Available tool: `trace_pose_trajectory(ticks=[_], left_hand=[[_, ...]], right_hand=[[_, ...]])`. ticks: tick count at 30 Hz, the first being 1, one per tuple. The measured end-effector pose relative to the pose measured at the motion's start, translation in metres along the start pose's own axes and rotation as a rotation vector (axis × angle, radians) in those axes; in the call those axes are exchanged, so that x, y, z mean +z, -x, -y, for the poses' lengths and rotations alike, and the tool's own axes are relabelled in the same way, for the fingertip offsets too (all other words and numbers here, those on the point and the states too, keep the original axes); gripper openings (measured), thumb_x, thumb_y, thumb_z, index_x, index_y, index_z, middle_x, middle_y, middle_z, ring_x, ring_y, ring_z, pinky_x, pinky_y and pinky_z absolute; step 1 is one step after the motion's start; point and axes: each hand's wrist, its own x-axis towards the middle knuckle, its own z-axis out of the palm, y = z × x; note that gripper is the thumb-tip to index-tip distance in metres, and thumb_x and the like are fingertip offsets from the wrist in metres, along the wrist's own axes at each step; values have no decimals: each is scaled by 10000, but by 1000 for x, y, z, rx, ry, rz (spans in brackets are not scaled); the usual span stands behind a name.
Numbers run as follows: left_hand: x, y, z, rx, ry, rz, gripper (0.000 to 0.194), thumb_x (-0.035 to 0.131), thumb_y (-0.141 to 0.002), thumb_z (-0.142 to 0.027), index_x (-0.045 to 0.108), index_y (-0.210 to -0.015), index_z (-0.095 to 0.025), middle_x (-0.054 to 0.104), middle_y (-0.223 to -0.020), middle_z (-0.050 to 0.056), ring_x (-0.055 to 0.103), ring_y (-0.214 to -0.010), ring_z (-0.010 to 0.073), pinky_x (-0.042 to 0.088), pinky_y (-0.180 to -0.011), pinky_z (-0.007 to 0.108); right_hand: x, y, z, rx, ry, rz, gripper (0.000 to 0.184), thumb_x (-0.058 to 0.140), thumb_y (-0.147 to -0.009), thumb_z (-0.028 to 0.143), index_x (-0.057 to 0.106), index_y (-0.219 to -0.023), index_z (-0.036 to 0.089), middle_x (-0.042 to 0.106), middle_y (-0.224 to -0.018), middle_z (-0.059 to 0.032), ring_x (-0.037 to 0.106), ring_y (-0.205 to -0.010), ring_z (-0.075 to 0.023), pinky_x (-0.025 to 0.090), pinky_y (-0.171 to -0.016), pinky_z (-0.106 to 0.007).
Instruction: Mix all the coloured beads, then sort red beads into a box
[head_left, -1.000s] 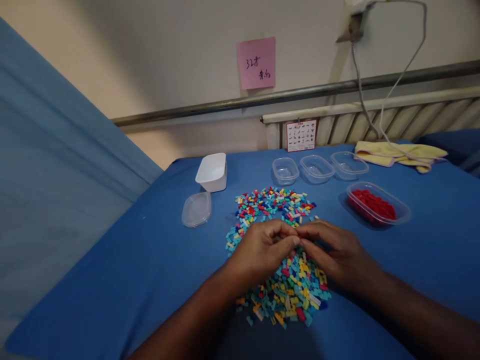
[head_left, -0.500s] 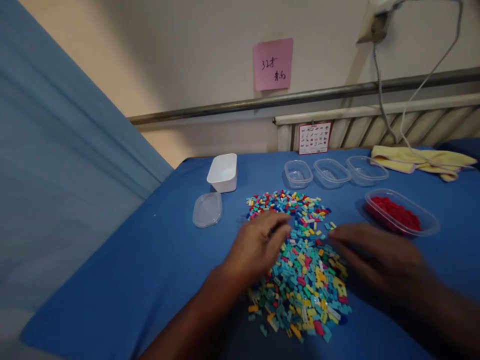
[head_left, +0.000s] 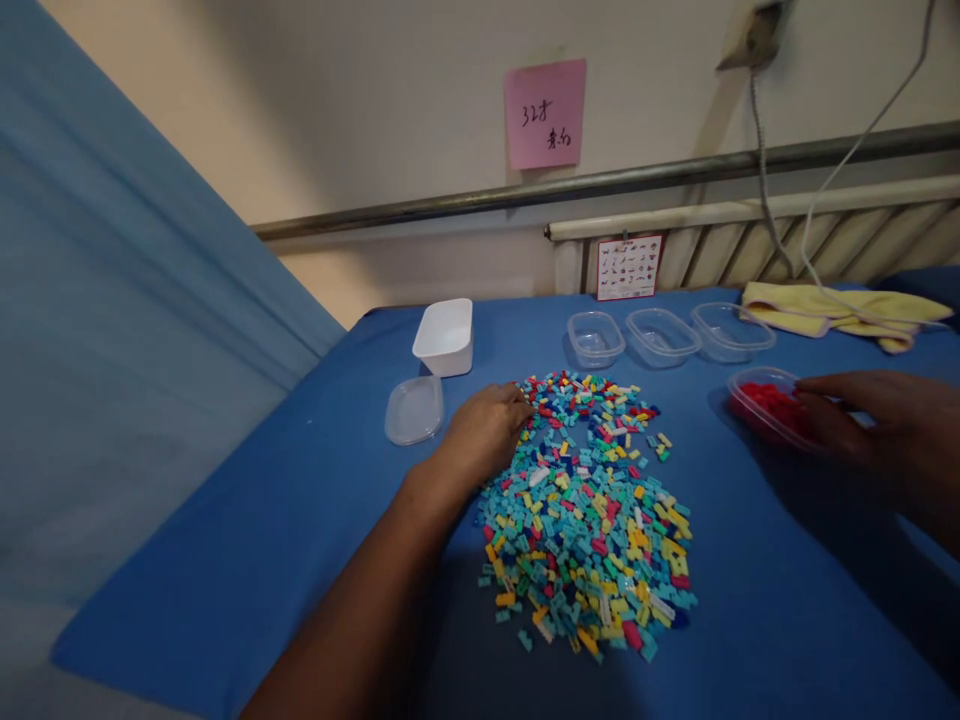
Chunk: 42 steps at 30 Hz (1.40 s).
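Note:
A heap of small plastic building bricks in blue, teal, yellow, red and other colours lies loose on the blue cloth. My left hand rests at the heap's upper left edge, fingers curled down among the bricks; anything between its fingertips is hidden. Off to the right, my right hand is over a clear plastic tub partly filled with red bricks. Its thumb and fingers are closed near one another, and whether a brick is between them cannot be made out.
Behind the heap stand three clear tubs: one, a second and a third. A white box and a clear lid sit to the left. A yellow cloth lies at the back right, with a cable above.
My right hand has moved from the heap's right edge to the tub of red bricks. My left hand has shifted slightly left and up, with its fingers down at the heap's edge.

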Motion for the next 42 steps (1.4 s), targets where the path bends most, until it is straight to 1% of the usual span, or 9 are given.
trace_pose_trajectory(ticks=[2,5,9,13,16,19,24,31,42], left_hand=[[-5,-4,0,3,-40,68,224,601,-1014,-110,813,-1010,-180,706,-1008,119,658,-1002,276,529,-852,376],[-9,-6,0,-6,-34,117,218,598,-1028,-129,811,-1015,-170,709,-984,123,659,-987,284,529,-854,388],[-13,-4,-3,7,-5,108,226,581,-1069,-192,805,-1054,-166,718,-1022,133,666,-1004,288,528,-851,389],[-14,-4,-5,54,0,110,226,577,-1039,-126,798,-1071,-163,738,-1030,125,667,-1050,294,531,-878,390],[-13,-4,-3,29,17,118,222,587,-1028,-127,803,-1038,-178,745,-1013,115,682,-1028,284,537,-888,387],[-13,-4,-1,7,50,119,249,564,-1055,-172,805,-995,-189,744,-981,108,697,-1002,274,544,-896,383],[-15,-1,-3,-26,114,93,272,575,-1045,-185,814,-1169,-229,770,-1115,117,710,-1100,281,560,-959,385],[-16,-1,-3,-54,190,113,340,572,-1047,-169,784,-1305,-233,769,-1269,115,704,-1198,302,559,-1021,439],[-17,4,8,-99,362,14,308,584,-985,-103,758,-1221,-196,737,-1194,96,703,-1069,241,569,-961,402]], right_hand=[[-8,-1,27,-86,-11,-56,562,395,-1052,660,790,-1122,267,837,-1098,-91,782,-982,-348,565,-713,-430],[-15,-5,51,-134,-39,-24,512,391,-1096,568,797,-1119,257,844,-1098,-93,782,-975,-325,553,-685,-406],[-14,-11,30,-8,48,43,494,436,-1060,529,827,-1026,229,828,-1011,-164,747,-858,-347,483,-603,-423],[-13,-14,8,102,68,116,420,528,-991,549,832,-1007,259,827,-1013,-158,730,-823,-348,440,-556,-403],[-15,-9,25,5,18,17,415,514,-1049,507,814,-1067,221,822,-1067,-167,746,-922,-349,505,-646,-424],[-12,-2,57,-218,-143,-103,342,522,-1086,400,787,-1098,184,823,-1100,-159,757,-995,-331,572,-819,-444],[1,10,95,-508,-369,42,230,545,-1083,233,770,-1110,195,811,-1074,-109,756,-920,-268,589,-820,-412],[4,13,106,-575,-561,173,202,580,-1097,261,770,-1138,207,799,-1043,-95,755,-935,-245,620,-824,-395],[1,14,109,-537,-644,154,198,611,-1082,278,805,-1095,241,804,-974,-70,752,-875,-226,629,-801,-372]])
